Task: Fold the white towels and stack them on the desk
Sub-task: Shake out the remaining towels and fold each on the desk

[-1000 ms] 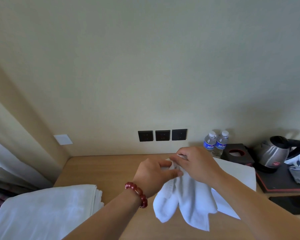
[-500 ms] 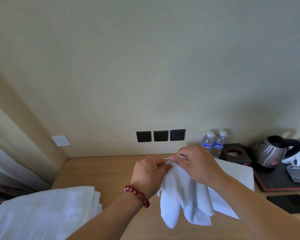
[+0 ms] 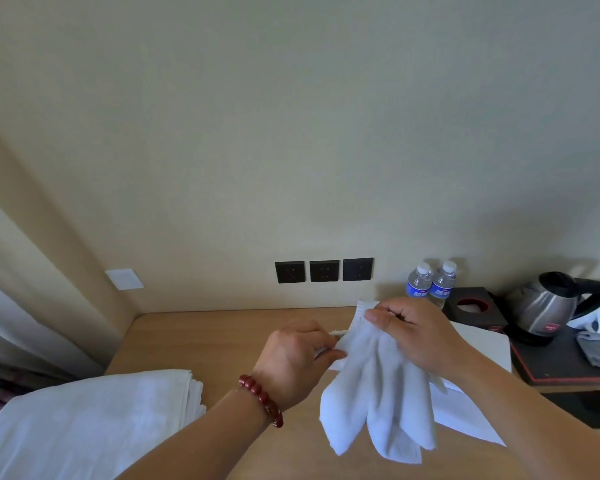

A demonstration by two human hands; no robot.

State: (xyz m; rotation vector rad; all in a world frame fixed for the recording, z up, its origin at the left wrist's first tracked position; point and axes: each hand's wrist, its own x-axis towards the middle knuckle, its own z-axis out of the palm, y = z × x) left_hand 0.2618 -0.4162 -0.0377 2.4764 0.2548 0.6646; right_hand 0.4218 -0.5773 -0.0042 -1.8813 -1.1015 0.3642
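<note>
- Since a moment ago the two hands have drawn apart along the top edge of the small white towel (image 3: 378,393), the right hand (image 3: 420,336) rising toward the desk's back edge and the left hand (image 3: 297,358) dropping a little lower and nearer.
- The left hand, with a red bead bracelet (image 3: 262,400) on its wrist, pinches one top corner between thumb and curled fingers.
- The right hand's fingers are curled around the other top corner, which pokes out above the knuckles.
- The towel hangs from both grips above the middle of the desk (image 3: 205,341); its long axis runs from the hands down toward the near edge, and the loose bottom ends in three drooping folds.
- One folded white towel (image 3: 478,344) lies flat behind it, toward the right side of the desk.
- One stack of white towels (image 3: 94,420) sits at the near left corner.
- Along the back edge at the right: two water bottles (image 3: 432,284), one dark tissue box (image 3: 473,306), one steel kettle (image 3: 548,303).
</note>
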